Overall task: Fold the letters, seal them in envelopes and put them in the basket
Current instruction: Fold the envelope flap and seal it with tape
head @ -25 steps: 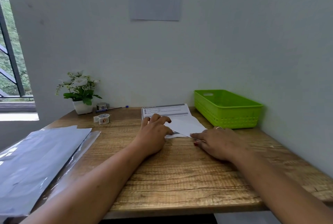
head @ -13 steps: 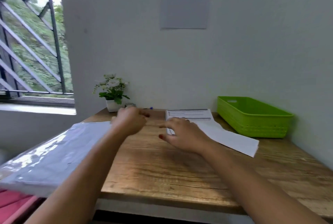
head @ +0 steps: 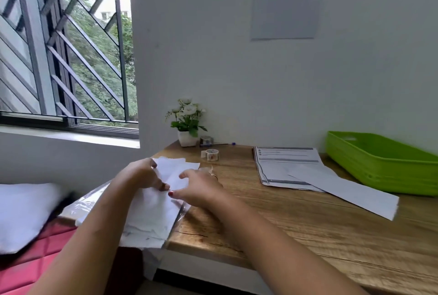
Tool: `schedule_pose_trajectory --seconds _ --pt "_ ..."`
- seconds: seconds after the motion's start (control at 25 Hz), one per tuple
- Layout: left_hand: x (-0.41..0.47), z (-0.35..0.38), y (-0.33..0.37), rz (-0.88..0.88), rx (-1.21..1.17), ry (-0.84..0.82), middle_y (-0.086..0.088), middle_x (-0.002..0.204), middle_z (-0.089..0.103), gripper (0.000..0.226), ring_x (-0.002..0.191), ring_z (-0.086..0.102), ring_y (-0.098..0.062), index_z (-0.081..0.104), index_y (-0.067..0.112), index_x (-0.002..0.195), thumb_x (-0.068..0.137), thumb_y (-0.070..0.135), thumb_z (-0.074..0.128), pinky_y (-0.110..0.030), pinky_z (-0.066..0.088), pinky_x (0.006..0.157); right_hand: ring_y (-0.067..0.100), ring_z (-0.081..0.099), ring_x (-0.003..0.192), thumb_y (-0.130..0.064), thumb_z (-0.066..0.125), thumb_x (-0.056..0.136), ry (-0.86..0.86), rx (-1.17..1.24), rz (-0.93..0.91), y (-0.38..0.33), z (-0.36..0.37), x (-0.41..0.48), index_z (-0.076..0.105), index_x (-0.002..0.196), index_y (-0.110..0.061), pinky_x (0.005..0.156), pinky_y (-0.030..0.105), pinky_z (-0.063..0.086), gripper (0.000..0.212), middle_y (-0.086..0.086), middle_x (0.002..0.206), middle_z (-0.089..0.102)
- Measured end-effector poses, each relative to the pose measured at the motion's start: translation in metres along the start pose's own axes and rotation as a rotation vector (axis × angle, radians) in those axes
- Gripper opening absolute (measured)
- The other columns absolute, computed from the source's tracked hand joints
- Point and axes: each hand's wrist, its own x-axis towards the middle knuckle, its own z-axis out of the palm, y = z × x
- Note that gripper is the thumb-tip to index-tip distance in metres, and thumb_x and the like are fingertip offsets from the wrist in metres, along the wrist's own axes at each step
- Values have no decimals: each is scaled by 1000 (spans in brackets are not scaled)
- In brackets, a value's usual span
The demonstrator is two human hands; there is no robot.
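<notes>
A pack of white envelopes [head: 151,214] in clear plastic wrap lies on the left end of the wooden table [head: 296,228]. My left hand [head: 142,173] pinches the top envelope [head: 176,166] at its near edge. My right hand [head: 201,186] sits beside it, thumb and fingers curled at the pack's right edge. A folded letter [head: 346,191] lies slanted on the table to the right, partly over the stack of printed letters [head: 284,158]. The green basket [head: 379,169] stands at the far right against the wall.
A tape roll [head: 211,154], a second roll, a pen [head: 220,144] and a small potted plant [head: 187,126] stand at the back of the table. A white pillow [head: 23,211] on a red mattress [head: 35,264] lies left of the table, under the window.
The view has swung left. Both hands left the folded letter, which now lies on the table, and moved left to the envelope pack, where the left hand has taken hold of an envelope.
</notes>
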Motion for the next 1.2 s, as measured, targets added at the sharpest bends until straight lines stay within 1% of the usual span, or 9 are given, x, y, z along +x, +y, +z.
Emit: schedule_pose_trajectory --seconds 0.08,0.28,0.36,0.44,0.56,0.64,0.88,1.08,1.2 --pt "2 3 3 38 -207 91 -13 120 56 65 99 56 -26 50 20 130 72 18 79 -29 46 80 27 41 130 -45 64 81 -45 86 24 3 1 1 40 139 -25 104 45 38 66 5 143 44" --pt "6 2 24 158 -803 185 -22 105 62 39 84 63 -37 63 16 115 80 -1 66 -48 55 82 21 56 108 -30 69 83 -31 596 72 14 -20 -1 25 145 -26 88 36 52 76 8 139 45" --pt "8 2 42 185 -1032 191 -20 94 61 34 66 59 -29 63 9 114 83 -4 62 -37 56 66 19 56 104 -26 71 82 28 717 75 26 -41 -4 21 147 -26 77 32 54 82 8 141 43" --pt "10 5 71 216 -1220 171 -15 80 60 29 55 56 -21 63 7 110 85 -6 57 -25 53 51 21 55 111 -22 75 79 104 815 69 45 -64 -8 20 147 -25 84 35 54 88 7 142 42" --pt "18 17 123 216 -1338 126 -12 84 62 30 62 57 -19 63 8 113 89 -5 52 -31 55 65 22 56 111 -14 80 73 146 858 70 79 -93 -18 25 143 -32 80 32 57 90 2 134 45" --pt "27 28 154 210 -1285 97 -13 100 62 35 75 60 -23 61 10 119 90 -4 50 -40 56 78 19 60 103 -3 78 72 140 867 77 105 -114 -26 35 137 -35 63 24 56 85 2 127 50" --pt "47 72 195 265 -871 -158 -14 129 48 51 95 55 -24 43 14 138 92 -7 40 -34 51 79 25 59 109 12 74 69 -83 734 189 176 -145 -43 57 122 -29 77 30 58 69 8 125 47" --pt "53 108 188 345 19 -53 -14 154 17 64 139 24 -32 29 22 147 90 31 58 -37 26 111 21 52 116 -3 78 71 -35 451 231 193 -130 -33 65 114 -30 96 33 50 53 1 124 49" --pt "41 105 191 569 203 -76 -5 158 9 61 143 13 -29 32 38 143 88 46 55 -42 15 115 15 47 119 -12 80 70 11 317 237 194 -124 -30 66 113 -32 88 23 40 49 -2 127 50"
